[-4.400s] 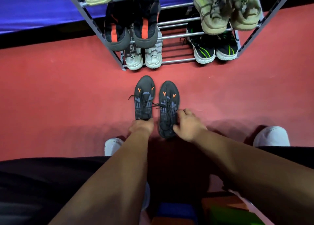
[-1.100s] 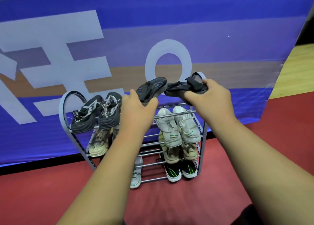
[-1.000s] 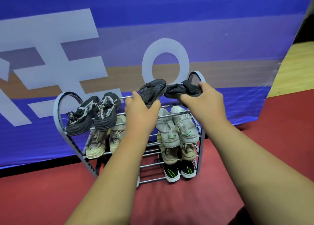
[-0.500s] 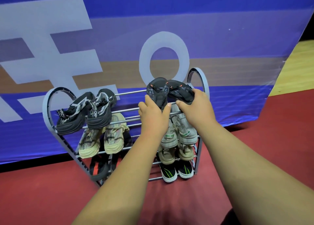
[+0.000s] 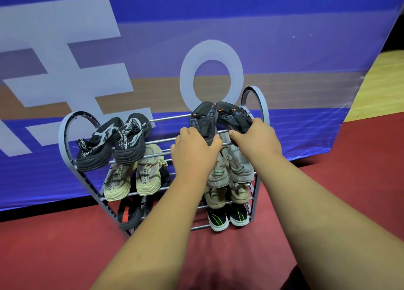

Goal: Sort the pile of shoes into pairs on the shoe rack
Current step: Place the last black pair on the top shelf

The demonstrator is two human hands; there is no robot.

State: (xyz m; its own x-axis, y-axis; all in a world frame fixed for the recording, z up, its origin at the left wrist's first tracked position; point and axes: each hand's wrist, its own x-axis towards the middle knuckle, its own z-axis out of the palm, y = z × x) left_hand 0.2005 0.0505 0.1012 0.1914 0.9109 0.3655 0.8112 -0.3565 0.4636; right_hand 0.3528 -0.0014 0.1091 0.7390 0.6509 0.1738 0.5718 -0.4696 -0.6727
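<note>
Centre frame, top rack [image 5: 65, 136] tier: left hand [image 5: 193, 153] gripping left dark shoe [image 5: 203, 121] heel, right hand [image 5: 256, 139] gripping right dark shoe [image 5: 232, 116].

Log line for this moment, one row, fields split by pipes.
step: seating dark grey pair on top shelf | left hand: holds left shoe | right hand: holds right shoe | shoe rack: other visible spots paired

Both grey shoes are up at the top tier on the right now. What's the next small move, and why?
Probably set both heels down onto the top bars and let go. The left hand and right hand each grip one dark grey shoe, toes pointing to the back of the shoe rack, side by side. That spot, right of the black-and-white pair, looks free.
</note>
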